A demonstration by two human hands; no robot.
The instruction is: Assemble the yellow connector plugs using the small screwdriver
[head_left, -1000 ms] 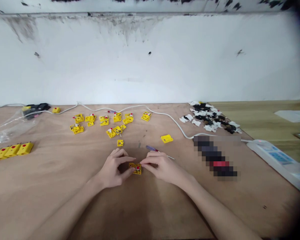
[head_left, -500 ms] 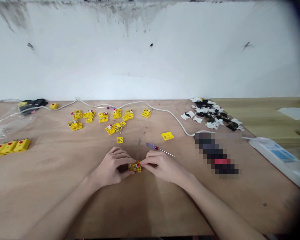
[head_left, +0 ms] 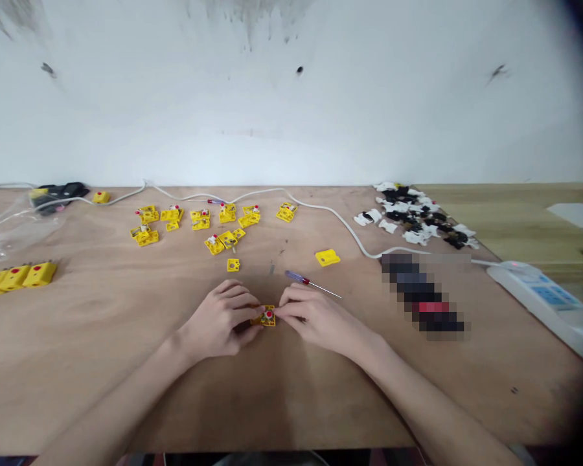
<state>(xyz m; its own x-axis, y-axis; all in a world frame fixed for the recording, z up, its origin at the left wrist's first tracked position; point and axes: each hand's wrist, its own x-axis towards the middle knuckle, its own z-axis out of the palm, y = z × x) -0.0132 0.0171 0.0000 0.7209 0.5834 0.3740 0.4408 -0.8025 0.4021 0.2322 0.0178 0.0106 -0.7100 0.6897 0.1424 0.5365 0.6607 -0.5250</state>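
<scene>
In the head view, a small open yellow plastic housing [head_left: 269,316] with a red button on a white piece lies low over the wooden table. The thumb and fingers of my left hand [head_left: 227,318] are closed on its left side, covering part of it. My right hand [head_left: 307,314] is pinched at the housing's right edge; whatever is between its fingertips is too small to make out. Just beyond my right hand rests a screwdriver [head_left: 297,277] with a purple and red handle. A flat yellow cover [head_left: 327,257] and a small yellow piece [head_left: 233,265] lie farther back.
Several open yellow housings [head_left: 200,220] with red buttons are spread along the back. Closed yellow boxes [head_left: 39,274] stand in a row at left. A white cable [head_left: 330,210] runs to a power strip [head_left: 539,294]. Black and white parts [head_left: 418,217] are heaped back right, behind a blurred-out dark object [head_left: 420,294].
My left fingers have shifted slightly inward over the housing. The right hand stays pinched at its right edge. The view has tilted down a little.
</scene>
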